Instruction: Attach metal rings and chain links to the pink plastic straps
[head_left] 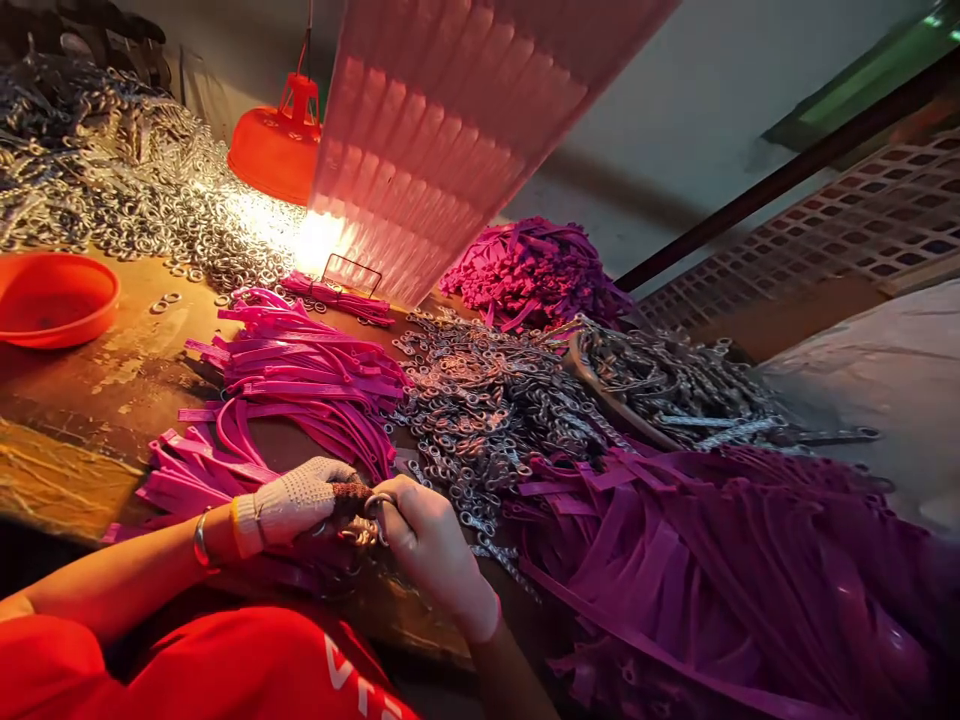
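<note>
At the table's front edge my two hands meet, fingertips almost touching. My left hand (296, 503), in a white dotted knit glove with dark brown fingers, is closed; what it grips is hidden behind the fingers. Thumb and fingers of my right hand (427, 535), in a thin pale glove with a pink cuff, pinch a metal ring (377, 502). Shiny metal pieces (364, 532) show just below the fingers, partly covered. Pink-magenta straps (300, 360) lie in layered bundles beyond and beside my left hand. A heap of metal chain pieces with ring ends (487, 400) lies past my right hand.
A red hanging lamp (274, 155) lights a big metal heap (142, 170) at back left. A translucent corrugated sheet (450, 130) slants down behind the table. An orange bowl (56, 300) stands left. Purple straps (697, 560) fill the right; a magenta pile (536, 270) sits behind.
</note>
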